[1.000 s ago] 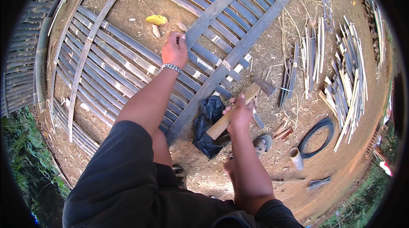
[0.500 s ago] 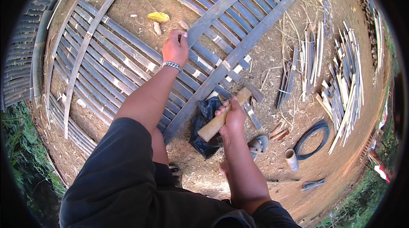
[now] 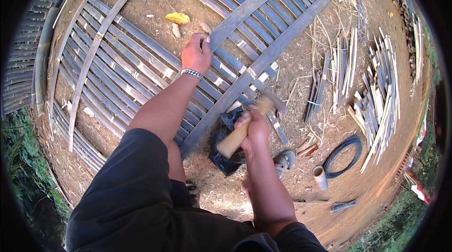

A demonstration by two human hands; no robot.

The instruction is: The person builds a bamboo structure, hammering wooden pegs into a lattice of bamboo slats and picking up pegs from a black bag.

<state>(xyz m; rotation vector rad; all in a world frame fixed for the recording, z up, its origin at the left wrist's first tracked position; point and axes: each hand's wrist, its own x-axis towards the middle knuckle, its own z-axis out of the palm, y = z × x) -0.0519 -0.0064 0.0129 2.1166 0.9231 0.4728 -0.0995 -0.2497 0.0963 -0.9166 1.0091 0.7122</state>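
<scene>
My left hand (image 3: pixel 196 56), a chain bracelet at its wrist, is closed with thumb and fingers together beside the near end of a wide bamboo crosspiece (image 3: pixel 235 17). Whatever those fingers may pinch is hidden. That crosspiece lies over a lattice of long dark bamboo slats (image 3: pixel 126 66). My right hand (image 3: pixel 257 127) is wrapped round a wooden-handled tool (image 3: pixel 233 142) with a grey metal head, held slantwise and blurred by motion. Beneath the tool is a black plastic bag (image 3: pixel 221 162), partly covered by it. A second wide bamboo crosspiece (image 3: pixel 282 40) runs between my two hands.
Bundles of thin split bamboo strips (image 3: pixel 380 96) lie on the bare ground at right. Nearer sit a coil of dark cord (image 3: pixel 343 157), a short pale tube (image 3: pixel 320 178) and a sandal (image 3: pixel 284 160). A yellow leaf (image 3: pixel 177 18) lies beyond my left hand.
The tool in my right hand has gone from sharp to blurred and shifted slightly. My left hand keeps its place beside the crosspiece's end. The whole view has shifted a little.
</scene>
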